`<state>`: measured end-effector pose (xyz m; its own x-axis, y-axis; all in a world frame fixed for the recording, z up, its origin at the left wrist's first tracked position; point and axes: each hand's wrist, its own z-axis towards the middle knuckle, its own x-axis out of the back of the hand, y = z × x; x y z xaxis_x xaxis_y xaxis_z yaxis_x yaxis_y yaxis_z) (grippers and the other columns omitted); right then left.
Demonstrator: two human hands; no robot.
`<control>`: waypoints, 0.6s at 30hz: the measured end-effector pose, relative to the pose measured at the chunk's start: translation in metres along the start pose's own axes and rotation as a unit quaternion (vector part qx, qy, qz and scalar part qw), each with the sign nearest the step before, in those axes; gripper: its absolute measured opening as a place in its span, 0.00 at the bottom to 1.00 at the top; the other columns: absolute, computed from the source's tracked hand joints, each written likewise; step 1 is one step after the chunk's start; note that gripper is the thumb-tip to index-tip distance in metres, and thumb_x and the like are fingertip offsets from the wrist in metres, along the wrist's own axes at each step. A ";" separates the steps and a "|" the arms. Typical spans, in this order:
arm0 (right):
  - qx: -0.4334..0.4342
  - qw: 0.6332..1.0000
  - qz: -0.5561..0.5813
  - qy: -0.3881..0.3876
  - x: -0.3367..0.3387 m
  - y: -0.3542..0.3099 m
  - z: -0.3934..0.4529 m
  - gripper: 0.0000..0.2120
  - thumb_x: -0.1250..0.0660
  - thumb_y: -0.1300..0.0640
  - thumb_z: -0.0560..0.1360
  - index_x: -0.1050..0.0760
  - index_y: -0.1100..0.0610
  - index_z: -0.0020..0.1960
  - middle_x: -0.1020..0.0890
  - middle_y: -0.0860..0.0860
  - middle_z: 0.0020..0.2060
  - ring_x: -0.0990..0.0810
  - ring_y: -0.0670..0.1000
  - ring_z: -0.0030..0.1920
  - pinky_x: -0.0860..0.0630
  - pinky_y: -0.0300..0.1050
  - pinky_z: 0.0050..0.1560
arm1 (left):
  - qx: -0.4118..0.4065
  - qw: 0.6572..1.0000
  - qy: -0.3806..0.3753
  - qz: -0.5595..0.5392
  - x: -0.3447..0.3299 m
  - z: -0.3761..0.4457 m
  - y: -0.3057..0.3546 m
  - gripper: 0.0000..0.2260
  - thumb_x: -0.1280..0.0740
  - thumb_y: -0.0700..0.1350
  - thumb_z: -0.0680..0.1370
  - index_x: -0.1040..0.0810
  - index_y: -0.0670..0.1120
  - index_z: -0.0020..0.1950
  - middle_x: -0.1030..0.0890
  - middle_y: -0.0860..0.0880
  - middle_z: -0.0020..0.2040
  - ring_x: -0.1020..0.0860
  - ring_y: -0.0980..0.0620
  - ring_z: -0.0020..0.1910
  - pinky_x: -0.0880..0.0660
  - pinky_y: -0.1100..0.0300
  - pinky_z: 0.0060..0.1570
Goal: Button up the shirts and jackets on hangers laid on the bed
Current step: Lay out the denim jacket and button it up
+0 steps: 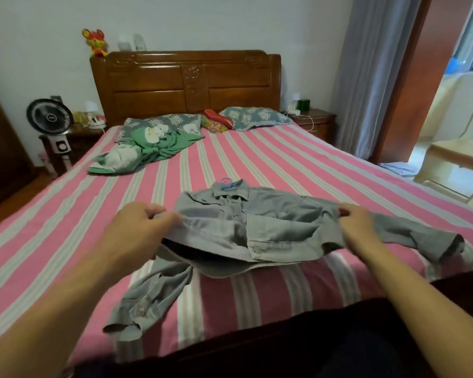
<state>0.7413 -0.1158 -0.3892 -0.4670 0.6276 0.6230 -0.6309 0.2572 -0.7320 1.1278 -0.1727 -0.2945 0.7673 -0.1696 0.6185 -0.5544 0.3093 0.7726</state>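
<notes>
A grey jacket point(246, 227) lies face up on the striped bed point(298, 170), near the foot end, its collar pointing to 12 o'clock. A blue hanger point(226, 184) hook pokes out of the collar. The left hand point(139, 227) pinches the jacket's side at 9 o'clock, thumb and curled fingers closed narrow on the cloth and lifting the hem slightly off the bed. The right hand point(358, 225) pinches the opposite side at 3 o'clock in the same way, fingers curled tight on the fabric. One sleeve trails down toward 7 o'clock, the other stretches out toward 4 o'clock. The front looks closed near the collar; whether the lower buttons are done I cannot tell.

At 11 o'clock from the jacket lies a crumpled green garment point(148, 151). Two pillows point(254, 117) sit at 12 o'clock against the wooden headboard point(186, 80). A fan point(49, 115) stands at 10 o'clock beside the bed.
</notes>
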 end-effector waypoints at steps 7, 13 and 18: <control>-0.172 0.844 -0.363 -0.356 0.043 0.010 0.008 0.08 0.36 0.60 0.80 0.22 0.56 0.57 0.13 0.56 0.48 0.14 0.54 0.43 0.23 0.43 0.37 | 0.075 0.785 -0.390 0.476 0.001 -0.031 -0.045 0.25 0.40 0.65 0.79 0.21 0.43 0.45 0.21 0.51 0.37 0.26 0.49 0.34 0.30 0.56 0.36; 0.010 0.878 -0.357 -0.318 -0.047 -0.034 0.057 0.17 0.37 0.68 0.78 0.18 0.54 0.62 0.16 0.50 0.58 0.18 0.52 0.55 0.23 0.45 0.57 | 0.003 0.941 -0.178 0.288 -0.063 0.086 -0.080 0.15 0.36 0.60 0.81 0.21 0.52 0.59 0.18 0.50 0.55 0.21 0.49 0.51 0.24 0.55 0.53; 0.087 0.880 -0.371 -0.283 -0.179 -0.032 0.155 0.18 0.40 0.67 0.76 0.19 0.56 0.61 0.18 0.55 0.60 0.20 0.58 0.57 0.22 0.53 0.60 | -0.050 0.924 -0.106 0.364 -0.128 0.218 -0.178 0.26 0.43 0.63 0.81 0.32 0.53 0.76 0.29 0.42 0.72 0.32 0.40 0.71 0.34 0.47 0.71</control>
<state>0.7488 -0.3503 -0.4346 -0.0887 -0.1451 0.9854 -0.9544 0.2955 -0.0423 1.0579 -0.4096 -0.4800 0.1162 -0.0583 0.9915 -0.8577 0.4975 0.1298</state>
